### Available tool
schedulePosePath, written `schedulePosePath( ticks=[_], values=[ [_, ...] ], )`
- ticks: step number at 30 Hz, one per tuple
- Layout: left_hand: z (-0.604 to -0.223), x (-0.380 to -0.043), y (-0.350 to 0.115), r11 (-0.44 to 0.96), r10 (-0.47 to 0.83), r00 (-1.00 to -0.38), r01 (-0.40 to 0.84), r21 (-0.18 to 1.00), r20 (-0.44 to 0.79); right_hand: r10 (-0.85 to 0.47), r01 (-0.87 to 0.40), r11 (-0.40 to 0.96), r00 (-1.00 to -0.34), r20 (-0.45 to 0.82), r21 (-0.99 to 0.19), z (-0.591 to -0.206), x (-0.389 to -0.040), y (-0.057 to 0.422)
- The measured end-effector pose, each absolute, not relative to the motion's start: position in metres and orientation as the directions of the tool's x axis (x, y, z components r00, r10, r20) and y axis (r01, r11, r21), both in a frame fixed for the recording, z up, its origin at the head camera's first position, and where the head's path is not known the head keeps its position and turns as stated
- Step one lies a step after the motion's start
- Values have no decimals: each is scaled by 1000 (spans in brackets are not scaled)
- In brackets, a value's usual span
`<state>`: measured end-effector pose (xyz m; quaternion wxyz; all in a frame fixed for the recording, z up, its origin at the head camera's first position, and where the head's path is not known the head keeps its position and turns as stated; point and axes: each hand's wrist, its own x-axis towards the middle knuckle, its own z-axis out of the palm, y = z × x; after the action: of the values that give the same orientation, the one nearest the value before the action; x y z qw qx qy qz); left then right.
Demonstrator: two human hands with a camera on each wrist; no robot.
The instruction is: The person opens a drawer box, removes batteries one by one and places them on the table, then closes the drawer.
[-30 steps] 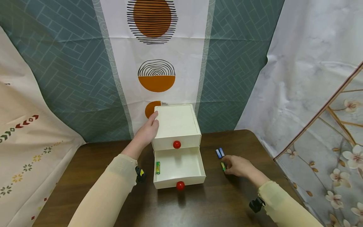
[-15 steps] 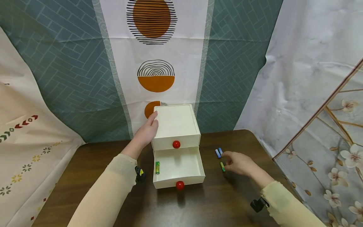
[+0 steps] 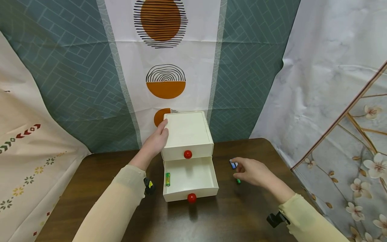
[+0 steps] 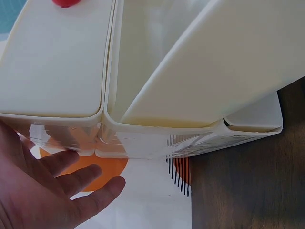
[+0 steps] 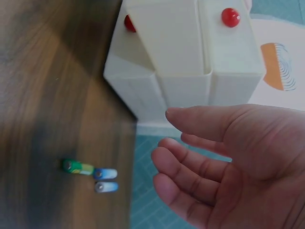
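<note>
A small white drawer cabinet [image 3: 188, 129] stands on the table with one drawer [image 3: 190, 174] pulled out. Inside that drawer, against its left side, lies a green battery [image 3: 168, 179]. My left hand [image 3: 155, 138] rests at the cabinet's upper left edge; in the left wrist view its loosely straight fingers [image 4: 97, 195] lie along the side wall. Right of the cabinet, my right hand [image 3: 252, 171] hovers over the table, thumb and fingers apart, nothing between them. Below it, partly hidden in the head view, are another green battery [image 5: 76, 167] and two blue-and-white batteries [image 5: 106, 187].
Red round knobs [image 3: 191, 198] mark the drawer fronts. The brown wooden table [image 3: 211, 222] ends at a patterned cloth backdrop [image 3: 251, 67] close behind the cabinet. Light hanging cloths [image 3: 341, 101] border both sides.
My right hand has drawn up from the green battery on the table and spread its fingers, now covering more of the batteries. The left hand stays at the cabinet.
</note>
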<state>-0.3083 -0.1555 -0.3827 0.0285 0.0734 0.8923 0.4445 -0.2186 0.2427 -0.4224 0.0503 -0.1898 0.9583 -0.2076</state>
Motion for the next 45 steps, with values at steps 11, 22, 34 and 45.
schedulePosePath(
  ticks=[11,22,34,45],
  values=[
    [-385,-310,-156,590,157,-987,109,800,18,-377,-366,832,-924,59,-418,-400,-206,225],
    [-385,-311,-155,589,162,-987,112,801,19,-409,-424,804,-903,130,-416,-385,-191,207],
    [-385,-309,-156,580,161,-987,112,807,21,-464,-495,760,-867,183,-421,-380,-183,185],
    [-384,-309,-156,584,170,-985,125,802,30,-514,-550,714,-832,209,-432,-384,-184,163]
  ],
)
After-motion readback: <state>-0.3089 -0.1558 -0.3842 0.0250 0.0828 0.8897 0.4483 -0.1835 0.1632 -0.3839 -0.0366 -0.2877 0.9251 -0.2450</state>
